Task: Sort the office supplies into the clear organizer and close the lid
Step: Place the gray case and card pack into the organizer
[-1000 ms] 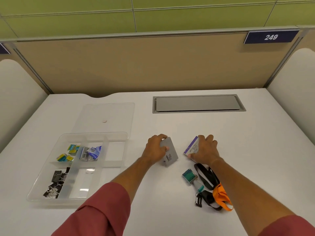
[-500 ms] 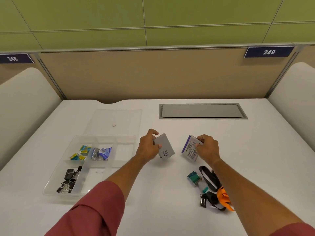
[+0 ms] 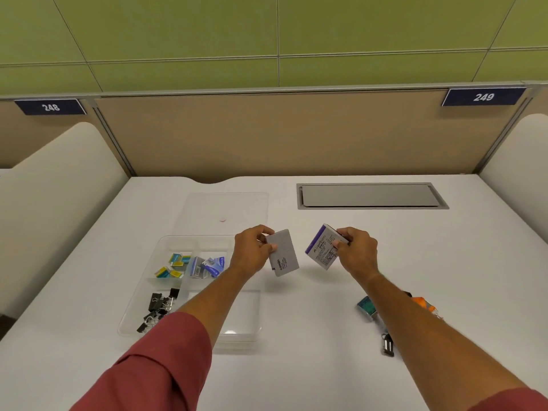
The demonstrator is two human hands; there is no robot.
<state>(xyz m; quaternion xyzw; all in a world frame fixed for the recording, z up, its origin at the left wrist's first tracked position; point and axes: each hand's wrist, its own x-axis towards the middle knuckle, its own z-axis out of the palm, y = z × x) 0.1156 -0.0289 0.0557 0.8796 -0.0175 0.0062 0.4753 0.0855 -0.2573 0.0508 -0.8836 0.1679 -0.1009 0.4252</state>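
My left hand pinches a flat grey box by its left edge, lifted above the white desk. My right hand pinches a white box with a purple stripe, tilted and also off the desk. The clear organizer lies open at the left, my left forearm crossing its right half. It holds small yellow-and-teal staple boxes, blue staple boxes and black binder clips. Its clear lid lies flat just behind it.
Under my right forearm lie a small teal box, an orange and black lanyard and a black clip. A grey cable hatch is set into the desk at the back right. Partition panels close off the far edge.
Both hands have lifted their boxes off the desk and tilted them up. The camera has tipped upward, so the desk sits lower in the frame.
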